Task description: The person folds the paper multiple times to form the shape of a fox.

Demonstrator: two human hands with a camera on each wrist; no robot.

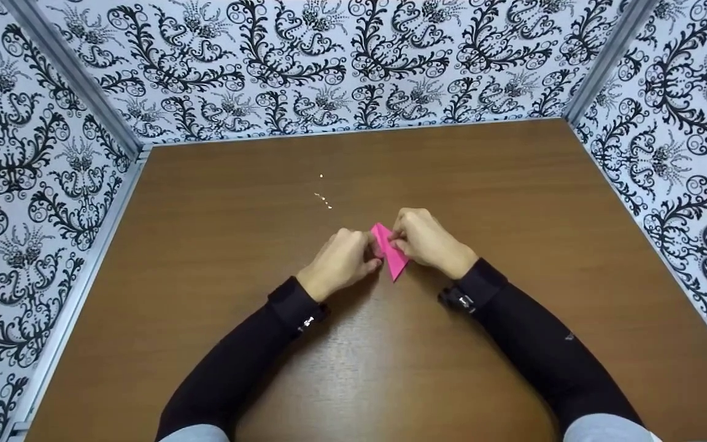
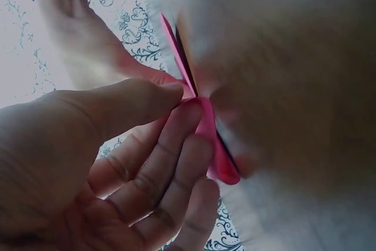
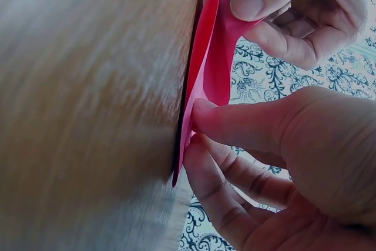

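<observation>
A small piece of folded pink paper (image 1: 395, 263) lies on the brown table between both hands, one pointed corner facing the person. My left hand (image 1: 344, 261) pinches its left side between thumb and fingers, and a raised flap (image 3: 222, 57) stands up there in the right wrist view. From the right, my right hand (image 1: 427, 239) holds the paper with thumb and fingertips close to the tabletop. In the left wrist view the pink paper (image 2: 223, 166) shows nearly edge-on, partly hidden behind the left fingers.
The wooden table (image 1: 237, 202) spreads out around the hands. Small bright specks (image 1: 324, 201) show on its surface beyond the left hand. Panels with a black-and-white scroll pattern (image 1: 304, 55) stand along the back and both sides, joined by grey metal posts (image 1: 605, 58).
</observation>
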